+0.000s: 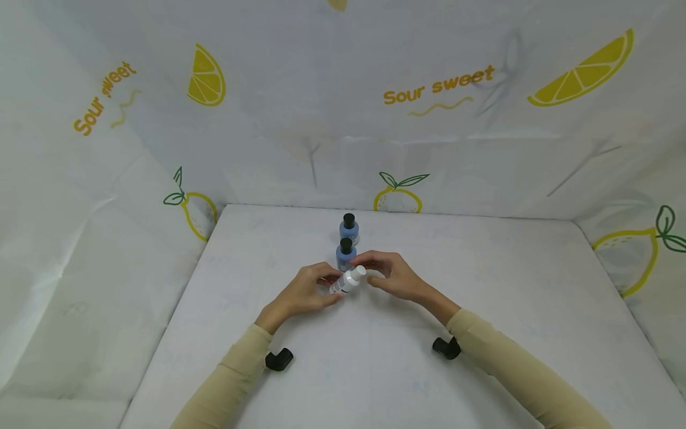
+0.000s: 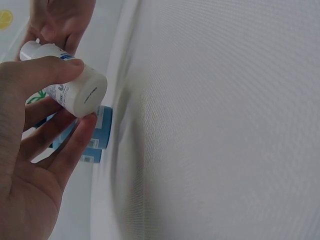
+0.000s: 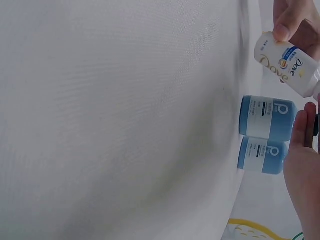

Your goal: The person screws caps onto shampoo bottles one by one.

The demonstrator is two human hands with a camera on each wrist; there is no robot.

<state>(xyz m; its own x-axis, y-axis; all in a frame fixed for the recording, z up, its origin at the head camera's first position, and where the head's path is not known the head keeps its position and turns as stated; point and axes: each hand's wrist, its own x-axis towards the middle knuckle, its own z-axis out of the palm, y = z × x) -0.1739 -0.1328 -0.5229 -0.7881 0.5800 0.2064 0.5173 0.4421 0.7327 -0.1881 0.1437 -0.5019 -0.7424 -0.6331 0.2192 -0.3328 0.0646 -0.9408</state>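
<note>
My left hand (image 1: 309,291) pinches a small white Dove bottle (image 3: 286,64) between thumb and fingers. The bottle is held tilted above the table, its white cap (image 1: 358,272) pointing up and right, its base (image 2: 91,95) showing in the left wrist view. Close to the cap is my right hand (image 1: 395,277), fingers extended and thumb apart; whether it touches the cap cannot be told. Just behind the hands stand two blue bottles with black caps, a nearer blue bottle (image 1: 345,257) and a farther blue bottle (image 1: 349,230), one behind the other.
A white table (image 1: 343,381) lies under the hands. Behind it hangs a pale sheet (image 1: 300,149) printed with lemons and lettering. Black wrist-worn pieces show beside the left sleeve (image 1: 230,372) and the right sleeve (image 1: 514,363).
</note>
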